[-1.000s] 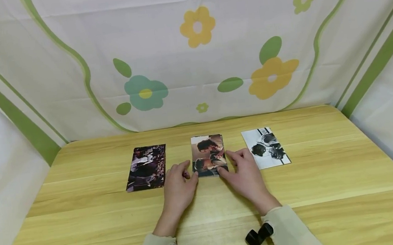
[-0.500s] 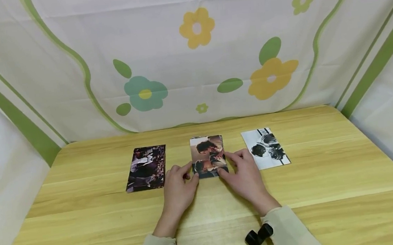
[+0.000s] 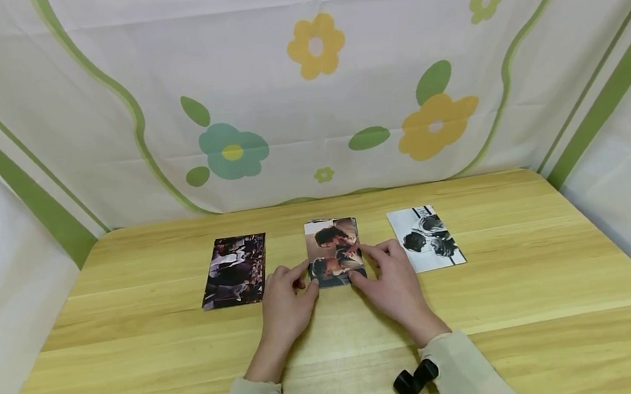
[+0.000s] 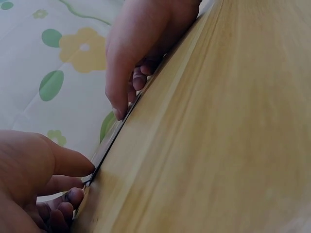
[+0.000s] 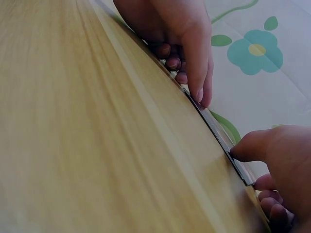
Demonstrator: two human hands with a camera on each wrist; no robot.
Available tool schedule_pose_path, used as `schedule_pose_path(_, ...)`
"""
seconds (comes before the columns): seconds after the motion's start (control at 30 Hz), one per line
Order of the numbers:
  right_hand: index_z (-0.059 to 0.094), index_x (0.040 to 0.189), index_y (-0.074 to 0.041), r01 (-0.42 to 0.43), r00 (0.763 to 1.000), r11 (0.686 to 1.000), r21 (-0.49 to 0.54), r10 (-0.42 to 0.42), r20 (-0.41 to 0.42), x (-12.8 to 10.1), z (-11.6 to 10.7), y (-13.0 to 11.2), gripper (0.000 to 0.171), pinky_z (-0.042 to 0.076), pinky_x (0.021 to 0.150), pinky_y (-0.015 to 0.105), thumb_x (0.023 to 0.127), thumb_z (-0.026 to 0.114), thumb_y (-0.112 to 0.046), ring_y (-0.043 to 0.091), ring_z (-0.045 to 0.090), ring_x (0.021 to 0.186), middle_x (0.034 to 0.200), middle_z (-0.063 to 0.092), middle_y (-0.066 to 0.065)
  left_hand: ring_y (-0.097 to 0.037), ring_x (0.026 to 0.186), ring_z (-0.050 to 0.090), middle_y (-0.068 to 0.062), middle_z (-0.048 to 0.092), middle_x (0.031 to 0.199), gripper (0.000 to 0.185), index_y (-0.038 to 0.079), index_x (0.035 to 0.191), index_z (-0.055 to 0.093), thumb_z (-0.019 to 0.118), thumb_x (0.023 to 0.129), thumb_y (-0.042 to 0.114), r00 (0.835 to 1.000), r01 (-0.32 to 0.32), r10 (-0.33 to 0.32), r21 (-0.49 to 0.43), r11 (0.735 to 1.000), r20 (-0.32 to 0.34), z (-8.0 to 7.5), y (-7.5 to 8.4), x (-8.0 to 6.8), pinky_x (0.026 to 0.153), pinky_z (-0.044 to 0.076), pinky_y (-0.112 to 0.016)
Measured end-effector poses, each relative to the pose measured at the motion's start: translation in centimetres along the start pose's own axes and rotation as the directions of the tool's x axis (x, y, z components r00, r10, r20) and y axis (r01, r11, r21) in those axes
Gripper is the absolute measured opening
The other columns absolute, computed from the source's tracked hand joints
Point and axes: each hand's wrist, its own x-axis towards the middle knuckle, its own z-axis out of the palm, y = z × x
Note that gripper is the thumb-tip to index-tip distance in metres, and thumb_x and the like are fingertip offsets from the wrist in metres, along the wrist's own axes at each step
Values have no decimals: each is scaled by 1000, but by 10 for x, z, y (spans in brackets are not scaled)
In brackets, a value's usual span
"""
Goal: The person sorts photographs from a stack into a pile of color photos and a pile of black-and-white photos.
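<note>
Three photo piles lie in a row on a wooden table [image 3: 529,278]. The middle photo stack [image 3: 333,246] shows faces in warm tones. My left hand [image 3: 300,279] pinches its near left corner with thumb and forefinger. My right hand [image 3: 370,265] pinches the near right corner the same way. In the left wrist view my left hand [image 4: 34,174] has its thumb against the stack's thin edge [image 4: 114,138], with the right hand [image 4: 141,48] beyond. In the right wrist view the right hand [image 5: 277,155] and left hand [image 5: 180,34] both touch that edge [image 5: 218,131].
A dark photo [image 3: 236,270] lies left of the hands and a black-and-white photo [image 3: 425,238] right of them. A flowered cloth backdrop [image 3: 317,95] hangs behind the table and along both sides. Bare wood stretches between me and the photos.
My left forefinger has drawn in against the stack's left edge. Both hands have closed slightly on the stack. The stack has barely shifted.
</note>
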Motion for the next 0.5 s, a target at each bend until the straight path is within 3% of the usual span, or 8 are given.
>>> schedule_pose_path(0.5,65,149,-14,-2,1000,1000,-10,2,3,0,-1,-1,61,41,85,36,93,82,-32,24,51,101,122,53,9,-17,79,43,-4,59,85,41,6,133,76,78,93,12,1000,21,-21,-3,1000,0,-1,2,0,71,32,-29)
